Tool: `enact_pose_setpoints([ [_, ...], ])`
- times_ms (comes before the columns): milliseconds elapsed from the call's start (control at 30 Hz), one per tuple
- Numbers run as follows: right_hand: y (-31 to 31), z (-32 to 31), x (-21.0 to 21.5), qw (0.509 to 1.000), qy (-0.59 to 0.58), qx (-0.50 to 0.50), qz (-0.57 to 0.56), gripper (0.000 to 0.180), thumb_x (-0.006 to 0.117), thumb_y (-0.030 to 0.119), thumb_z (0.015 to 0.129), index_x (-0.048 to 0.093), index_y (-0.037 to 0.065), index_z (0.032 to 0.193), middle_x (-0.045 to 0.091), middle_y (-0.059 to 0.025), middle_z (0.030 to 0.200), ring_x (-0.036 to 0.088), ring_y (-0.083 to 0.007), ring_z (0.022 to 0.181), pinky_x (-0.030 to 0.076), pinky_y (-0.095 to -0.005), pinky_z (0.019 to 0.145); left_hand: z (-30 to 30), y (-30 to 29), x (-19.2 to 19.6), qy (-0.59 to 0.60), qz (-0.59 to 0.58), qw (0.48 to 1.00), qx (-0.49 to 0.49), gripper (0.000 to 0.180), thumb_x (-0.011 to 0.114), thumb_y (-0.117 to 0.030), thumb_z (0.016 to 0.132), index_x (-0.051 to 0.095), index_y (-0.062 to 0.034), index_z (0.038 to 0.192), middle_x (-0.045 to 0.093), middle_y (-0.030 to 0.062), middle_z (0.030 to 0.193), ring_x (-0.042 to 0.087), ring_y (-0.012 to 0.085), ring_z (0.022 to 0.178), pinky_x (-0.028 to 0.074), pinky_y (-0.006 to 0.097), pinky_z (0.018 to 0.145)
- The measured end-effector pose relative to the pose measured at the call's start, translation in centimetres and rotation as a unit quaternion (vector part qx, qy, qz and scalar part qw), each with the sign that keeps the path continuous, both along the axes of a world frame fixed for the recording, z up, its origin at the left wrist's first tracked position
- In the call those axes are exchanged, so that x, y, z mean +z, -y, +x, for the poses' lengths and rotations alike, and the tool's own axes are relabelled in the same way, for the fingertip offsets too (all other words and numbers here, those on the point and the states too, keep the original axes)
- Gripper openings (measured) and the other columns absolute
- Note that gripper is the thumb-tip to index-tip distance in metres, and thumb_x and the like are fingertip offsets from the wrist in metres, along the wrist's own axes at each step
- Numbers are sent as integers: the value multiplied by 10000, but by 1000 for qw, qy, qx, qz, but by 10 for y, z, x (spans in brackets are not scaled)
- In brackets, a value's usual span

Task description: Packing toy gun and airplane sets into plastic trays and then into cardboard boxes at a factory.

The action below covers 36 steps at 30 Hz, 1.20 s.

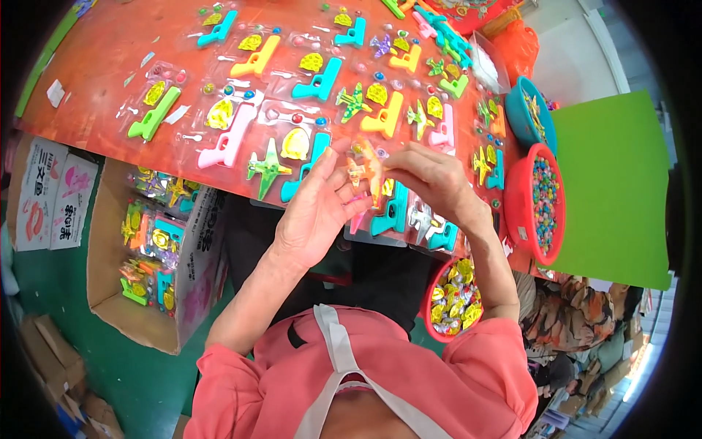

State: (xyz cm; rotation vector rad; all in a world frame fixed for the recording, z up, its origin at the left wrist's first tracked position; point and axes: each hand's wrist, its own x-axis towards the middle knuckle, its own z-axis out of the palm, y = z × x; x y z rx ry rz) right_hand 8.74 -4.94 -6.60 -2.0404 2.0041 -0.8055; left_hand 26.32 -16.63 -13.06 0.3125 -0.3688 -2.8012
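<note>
An orange toy plane (374,174) is pinched in the fingertips of my right hand (437,179), above the near edge of the table. Beside it my left hand (313,212) is open, palm turned up and fingers stretched toward the plane; whether they touch it I cannot tell. Under my hands lie clear plastic blister trays with a teal toy pistol (391,211) and a silvery toy plane (423,219). To the left of my left hand are a green toy plane (268,169), a yellow round piece (295,144) and a pink toy pistol (231,137).
More filled trays cover the red table (88,80). At right stand a red basin (521,212) of small colourful balls and a teal basin (521,121). A red tub (430,322) of yellow pieces sits below. A cardboard box (110,293) at left contains packed toys.
</note>
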Motion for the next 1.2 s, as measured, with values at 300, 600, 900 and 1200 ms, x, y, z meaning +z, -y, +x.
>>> enact_pose_setpoints([
  [300,84,-89,-27,986,13,-131,-98,148,696,76,865,641,9,984,628,-70,899,608,-144,763,502,-278,648,5,15,10,35,-163,983,71,627,508,-325,1009,219,-94,1516,369,152,1469,473,267,1289,402,439,1060],
  [600,242,-172,-83,982,49,-117,-143,187,729,93,816,667,20,977,646,-105,847,628,-197,768,505,-329,704,20,11,2,-8,-174,985,-17,690,562,-323,987,192,-97,1524,440,160,1429,505,242,1246,449,384,1013],
  [900,274,-189,-98,980,-169,-1,-100,147,635,51,836,644,45,983,577,-146,941,609,-350,908,497,-428,761,23,18,-9,-12,-174,984,-41,732,568,-357,980,163,-103,1534,437,169,1435,509,252,1239,448,392,1010],
  [1200,275,-173,-97,967,-227,-30,-114,248,506,114,920,602,128,1149,567,-135,1091,604,-343,1011,503,-434,821,22,11,-9,6,-196,980,-42,736,574,-380,965,178,-107,1523,456,211,1412,529,309,1235,451,457,1008],
])
